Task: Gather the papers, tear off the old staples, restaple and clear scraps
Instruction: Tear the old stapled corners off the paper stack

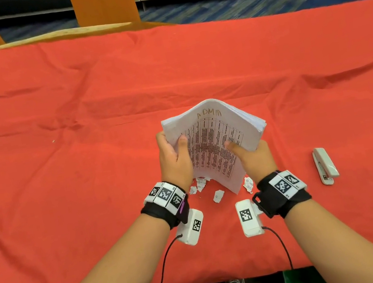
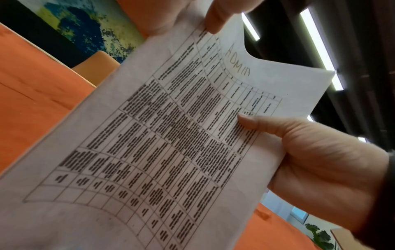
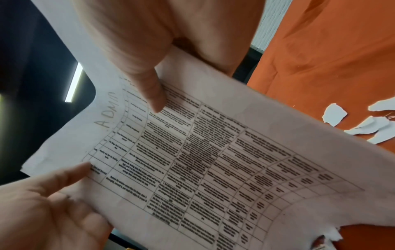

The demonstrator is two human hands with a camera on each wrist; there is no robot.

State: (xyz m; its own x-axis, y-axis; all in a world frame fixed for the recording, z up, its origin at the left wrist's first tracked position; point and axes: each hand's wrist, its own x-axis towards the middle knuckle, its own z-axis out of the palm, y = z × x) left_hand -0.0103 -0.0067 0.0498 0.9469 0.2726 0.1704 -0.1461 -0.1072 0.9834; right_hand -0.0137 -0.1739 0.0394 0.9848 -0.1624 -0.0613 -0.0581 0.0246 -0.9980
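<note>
From the head view, your left hand (image 1: 172,155) and right hand (image 1: 253,157) both grip the thick stack of white printed papers (image 1: 215,141), held bowed above the red-cloth bench (image 1: 49,103); torn white paper scraps (image 1: 218,195) lie beneath, a white stapler (image 1: 324,165) to the right. In the left wrist view, a table grid and handwritten "ADMIN" show. In the right wrist view, the near corner is ragged.

Paper stack (image 1: 214,136): white, black printed grid table, pencil-grey handwriting at top. Scraps (image 1: 218,196): white, black print flecks. Stapler (image 1: 325,165): white. Tablecloth (image 1: 49,103): plain red-orange. Wristbands (image 1: 166,204): black, white blocks with black-and-white square markers. Chairs (image 1: 103,1): orange.
</note>
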